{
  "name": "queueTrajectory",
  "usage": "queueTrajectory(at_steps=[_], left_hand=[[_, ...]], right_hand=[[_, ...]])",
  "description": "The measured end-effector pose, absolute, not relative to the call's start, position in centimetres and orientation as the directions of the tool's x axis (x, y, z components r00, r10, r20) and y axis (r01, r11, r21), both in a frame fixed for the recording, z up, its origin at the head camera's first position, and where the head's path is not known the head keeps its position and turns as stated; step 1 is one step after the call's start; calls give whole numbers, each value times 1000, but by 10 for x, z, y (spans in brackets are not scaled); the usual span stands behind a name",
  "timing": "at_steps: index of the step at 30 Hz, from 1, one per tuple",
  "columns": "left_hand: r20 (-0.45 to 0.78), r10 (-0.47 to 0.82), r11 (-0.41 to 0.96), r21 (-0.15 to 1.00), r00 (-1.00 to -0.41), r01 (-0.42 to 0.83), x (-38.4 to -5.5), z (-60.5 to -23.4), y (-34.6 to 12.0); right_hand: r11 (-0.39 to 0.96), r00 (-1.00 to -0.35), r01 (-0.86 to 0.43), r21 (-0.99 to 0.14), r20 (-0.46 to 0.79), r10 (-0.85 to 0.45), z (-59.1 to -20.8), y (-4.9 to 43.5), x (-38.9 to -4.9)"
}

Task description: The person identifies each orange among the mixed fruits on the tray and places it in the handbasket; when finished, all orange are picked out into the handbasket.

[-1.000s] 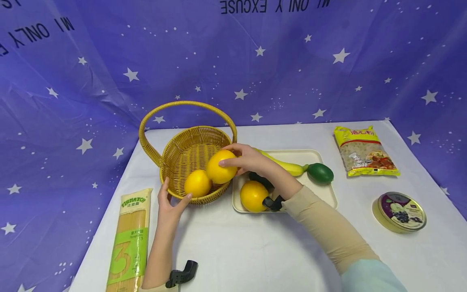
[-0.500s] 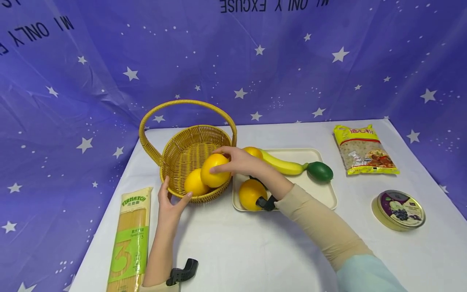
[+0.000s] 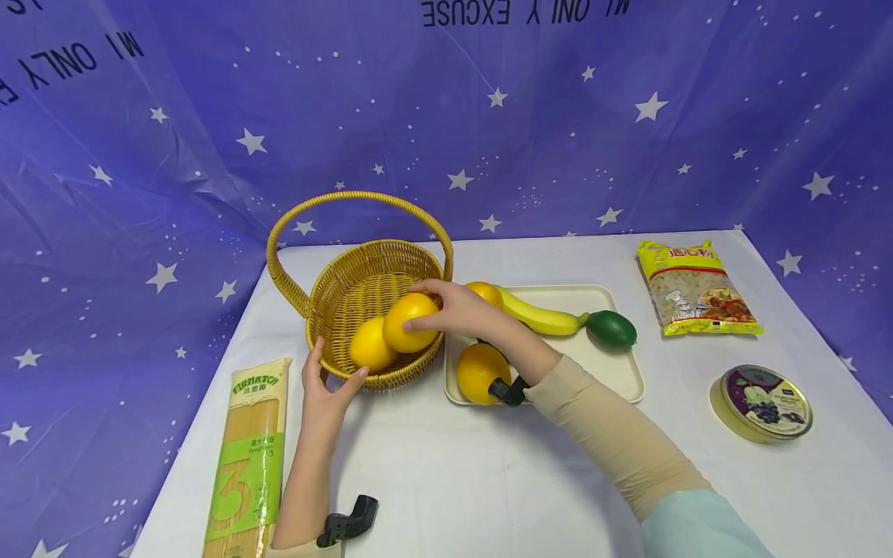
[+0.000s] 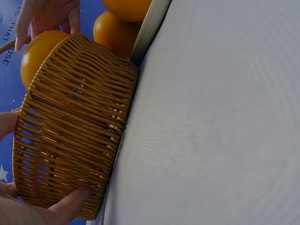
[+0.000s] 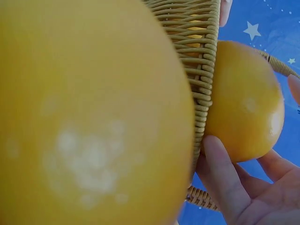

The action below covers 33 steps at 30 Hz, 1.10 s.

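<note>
A round woven basket (image 3: 363, 291) with a tall handle stands left of centre on the table. My left hand (image 3: 328, 395) holds its front left side, thumb and fingers spread at the rim; in the left wrist view a finger lies along the weave. One orange (image 3: 373, 346) lies inside the basket near the front. My right hand (image 3: 456, 311) grips a second orange (image 3: 412, 322) from the right, over the basket's front right rim and overlapping the first one. In the right wrist view this gripped orange (image 5: 246, 103) bulges above the rim beside my thumb (image 5: 220, 161).
Right of the basket, a cream tray (image 3: 614, 380) bears an orange (image 3: 483, 373), another orange (image 3: 484, 293), a banana (image 3: 547, 316) and a green avocado-like fruit (image 3: 611, 330). A spaghetti pack (image 3: 244, 457) lies left. A pasta bag (image 3: 698, 291) and round tin (image 3: 762, 404) are right.
My right hand has moved left with its orange, further over the basket. The orange inside has shifted slightly left. The tray's back orange has come into sight. My left hand stays put.
</note>
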<state>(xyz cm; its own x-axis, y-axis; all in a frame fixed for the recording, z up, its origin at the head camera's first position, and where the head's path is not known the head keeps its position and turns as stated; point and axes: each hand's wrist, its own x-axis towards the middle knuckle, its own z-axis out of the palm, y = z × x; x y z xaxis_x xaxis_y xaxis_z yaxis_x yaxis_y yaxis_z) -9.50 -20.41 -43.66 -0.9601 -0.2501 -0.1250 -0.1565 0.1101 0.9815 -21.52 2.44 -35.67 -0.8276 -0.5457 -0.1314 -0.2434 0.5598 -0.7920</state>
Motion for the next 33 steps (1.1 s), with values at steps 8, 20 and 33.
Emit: queueTrajectory(at_steps=[8, 20, 33], left_hand=[[-133, -263, 117, 979, -956, -168, -96, -441, -205], [-119, -265, 117, 981, -957, -155, -95, -441, -204], [-129, -251, 106, 981, -959, -160, -97, -442, -206]], right_hand=[[536, -820, -271, -799, -100, -563, -356, 30, -216], [539, -820, -267, -799, -106, -562, -356, 32, -216], [513, -817, -255, -820, -101, -567, -360, 36, -217]])
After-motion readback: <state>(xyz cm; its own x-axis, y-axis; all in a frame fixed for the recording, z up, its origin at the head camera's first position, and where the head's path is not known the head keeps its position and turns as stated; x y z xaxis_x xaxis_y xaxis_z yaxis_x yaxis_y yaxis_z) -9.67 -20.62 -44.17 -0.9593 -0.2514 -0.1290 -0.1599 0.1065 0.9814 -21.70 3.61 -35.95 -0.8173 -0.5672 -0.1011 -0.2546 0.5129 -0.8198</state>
